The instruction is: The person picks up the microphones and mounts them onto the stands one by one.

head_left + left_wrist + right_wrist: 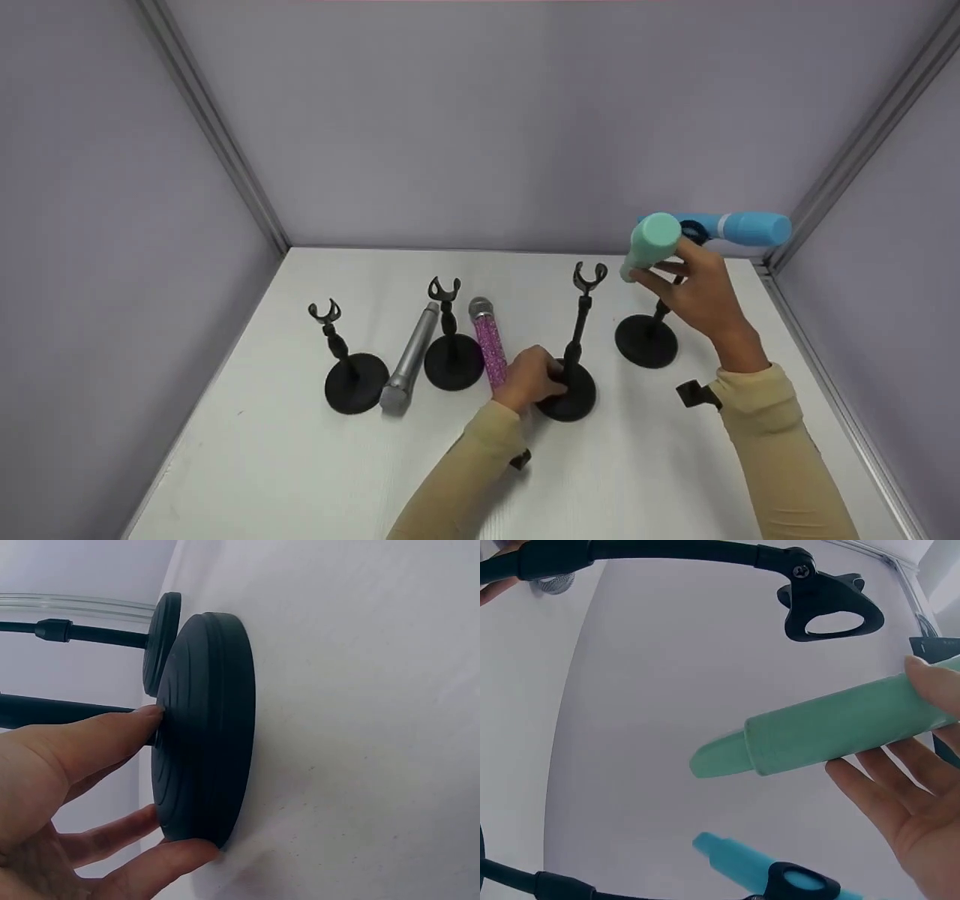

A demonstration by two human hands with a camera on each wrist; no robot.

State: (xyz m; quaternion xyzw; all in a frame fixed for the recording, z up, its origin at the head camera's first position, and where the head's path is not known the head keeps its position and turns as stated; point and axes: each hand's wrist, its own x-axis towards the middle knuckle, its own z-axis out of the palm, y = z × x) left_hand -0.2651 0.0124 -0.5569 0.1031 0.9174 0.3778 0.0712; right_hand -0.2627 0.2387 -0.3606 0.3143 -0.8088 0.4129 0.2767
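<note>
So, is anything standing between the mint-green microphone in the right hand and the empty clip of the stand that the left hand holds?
Nothing visible stands between the mint-green microphone and the empty clip; the head and right wrist views show open space. The blue microphone, on the far-right stand, is outside that path.

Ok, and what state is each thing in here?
Green microphone, held by the right hand
Blue microphone, seated in the rightmost stand
Rightmost stand, standing, occupied
Third stand from left, standing, empty, gripped low by left hand
Second stand from left, standing, empty
Leftmost stand, standing, empty
Silver microphone, lying on table
Pink microphone, lying on table
</note>
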